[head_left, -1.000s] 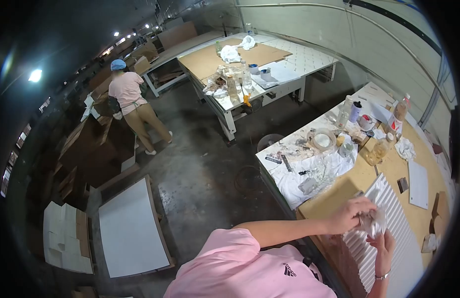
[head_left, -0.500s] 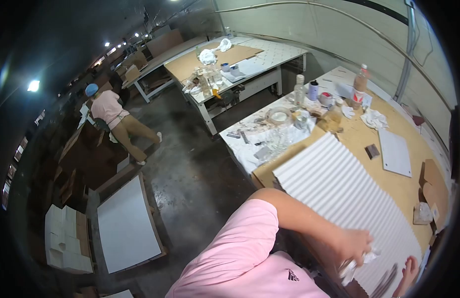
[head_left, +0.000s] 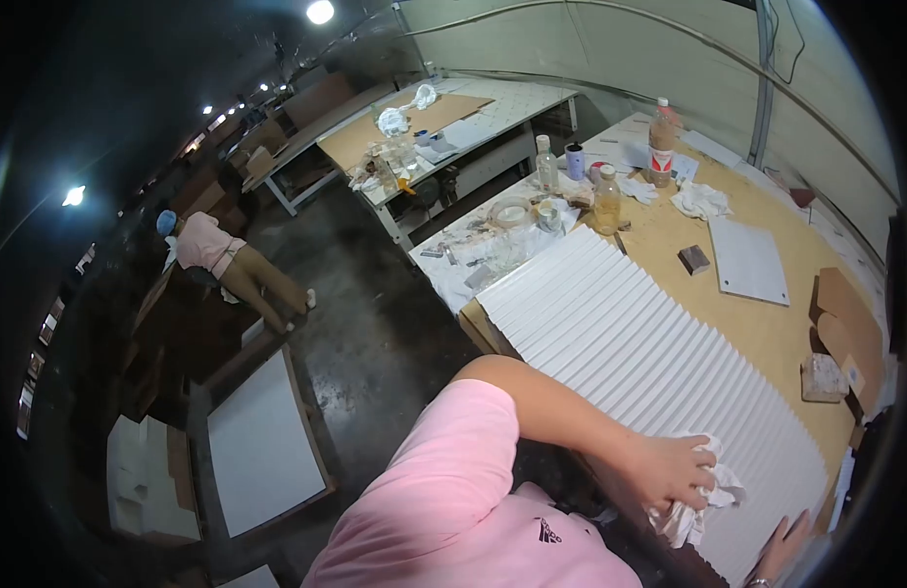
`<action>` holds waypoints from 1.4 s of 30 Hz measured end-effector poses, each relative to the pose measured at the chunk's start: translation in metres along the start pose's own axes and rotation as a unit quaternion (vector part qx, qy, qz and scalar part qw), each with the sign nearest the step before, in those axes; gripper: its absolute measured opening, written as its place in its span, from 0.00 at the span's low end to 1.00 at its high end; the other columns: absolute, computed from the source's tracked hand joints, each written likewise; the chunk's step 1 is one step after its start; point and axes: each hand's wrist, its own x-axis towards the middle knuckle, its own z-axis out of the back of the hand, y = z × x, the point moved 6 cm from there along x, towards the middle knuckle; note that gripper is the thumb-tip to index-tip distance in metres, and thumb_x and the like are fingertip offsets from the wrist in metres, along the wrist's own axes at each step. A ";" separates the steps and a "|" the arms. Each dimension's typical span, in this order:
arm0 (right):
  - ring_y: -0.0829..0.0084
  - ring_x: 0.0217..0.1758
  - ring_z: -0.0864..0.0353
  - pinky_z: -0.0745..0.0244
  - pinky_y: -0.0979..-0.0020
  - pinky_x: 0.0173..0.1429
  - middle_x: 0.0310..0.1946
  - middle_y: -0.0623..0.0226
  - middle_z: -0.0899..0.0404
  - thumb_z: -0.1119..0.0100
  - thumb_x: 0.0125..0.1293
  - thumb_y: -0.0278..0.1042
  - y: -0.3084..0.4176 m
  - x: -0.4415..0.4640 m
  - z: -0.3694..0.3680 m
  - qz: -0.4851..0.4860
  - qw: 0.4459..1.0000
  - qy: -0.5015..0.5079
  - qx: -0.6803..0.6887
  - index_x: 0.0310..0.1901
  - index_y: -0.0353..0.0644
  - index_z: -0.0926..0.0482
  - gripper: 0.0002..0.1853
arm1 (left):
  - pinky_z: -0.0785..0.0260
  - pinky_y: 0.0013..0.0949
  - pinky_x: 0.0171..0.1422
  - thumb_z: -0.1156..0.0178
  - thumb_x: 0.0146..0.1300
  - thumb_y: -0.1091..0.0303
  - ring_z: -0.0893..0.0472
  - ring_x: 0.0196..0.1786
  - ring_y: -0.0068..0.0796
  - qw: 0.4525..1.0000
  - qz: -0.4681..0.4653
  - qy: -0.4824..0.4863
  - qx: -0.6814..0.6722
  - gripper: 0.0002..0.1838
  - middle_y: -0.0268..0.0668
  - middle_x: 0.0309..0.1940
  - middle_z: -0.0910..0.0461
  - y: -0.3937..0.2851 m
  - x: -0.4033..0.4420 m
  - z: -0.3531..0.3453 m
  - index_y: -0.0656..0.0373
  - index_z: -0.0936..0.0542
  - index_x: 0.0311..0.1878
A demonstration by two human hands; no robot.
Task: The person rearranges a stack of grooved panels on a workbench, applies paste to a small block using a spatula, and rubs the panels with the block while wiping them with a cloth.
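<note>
A white panel (head_left: 620, 323) with a ridged, corrugated face lies on the workbench. My left hand (head_left: 669, 475) presses a crumpled white cloth (head_left: 684, 524) onto the ridges near the panel's lower end, fingers curled over it. At the lower right, my right hand (head_left: 784, 549) rests by the panel's near corner, its visible fingers stretched out and holding nothing that I can see. A band shows at that wrist, and the view's dark edge hides the rest of the arm.
On the bench (head_left: 659, 260) stand a red-labelled bottle (head_left: 661, 147), a jar of yellowish liquid (head_left: 607, 201) and a clear bottle (head_left: 546, 165). A flat white board (head_left: 747, 263), a dark block (head_left: 693, 260) and a wrapped block (head_left: 824, 378) lie right of the panel. Another person (head_left: 223, 255) bends at the left.
My left hand and the cloth have shifted slightly left and up across the ridges. My right hand has lowered toward the panel's corner. The view has turned a little.
</note>
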 end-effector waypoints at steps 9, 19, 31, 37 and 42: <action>0.49 0.78 0.41 0.50 0.54 0.81 0.73 0.48 0.35 0.42 0.69 0.44 0.049 -0.016 0.033 -0.078 0.986 -0.004 0.145 0.72 0.37 0.33 0.33 | 0.26 0.49 0.52 0.33 0.57 0.64 0.18 0.45 0.51 0.971 0.192 -0.019 -0.140 0.11 0.48 0.38 0.16 0.214 0.038 -0.080 0.58 0.17 0.40; 0.43 0.70 0.35 0.37 0.48 0.72 0.69 0.41 0.36 0.44 0.66 0.58 0.072 -0.021 0.065 -0.106 0.993 -0.005 0.053 0.70 0.45 0.32 0.36 | 0.33 0.50 0.65 0.26 0.40 0.71 0.24 0.61 0.47 0.962 -0.171 0.175 -0.121 0.37 0.41 0.59 0.22 -0.015 0.105 -0.047 0.49 0.20 0.60; 0.46 0.69 0.34 0.36 0.55 0.72 0.66 0.42 0.30 0.39 0.66 0.56 -0.007 0.000 0.061 -0.111 0.871 0.085 0.471 0.66 0.38 0.27 0.35 | 0.30 0.45 0.63 0.24 0.45 0.69 0.22 0.59 0.44 0.985 -0.001 0.083 -0.152 0.31 0.40 0.58 0.19 0.012 0.175 -0.067 0.57 0.19 0.57; 0.48 0.68 0.34 0.36 0.56 0.72 0.67 0.49 0.30 0.40 0.68 0.50 -0.066 0.009 0.005 0.010 0.961 -0.002 0.277 0.66 0.37 0.28 0.31 | 0.32 0.46 0.66 0.29 0.52 0.68 0.22 0.57 0.48 0.978 0.009 0.158 -0.133 0.27 0.41 0.57 0.19 0.068 0.213 -0.159 0.57 0.20 0.58; 0.49 0.68 0.36 0.38 0.54 0.72 0.68 0.50 0.33 0.41 0.67 0.45 -0.064 0.000 0.004 0.014 0.949 -0.037 0.311 0.66 0.37 0.29 0.30 | 0.28 0.41 0.59 0.33 0.55 0.74 0.19 0.51 0.45 0.949 0.273 0.110 0.115 0.25 0.43 0.50 0.18 0.196 0.230 -0.156 0.58 0.20 0.59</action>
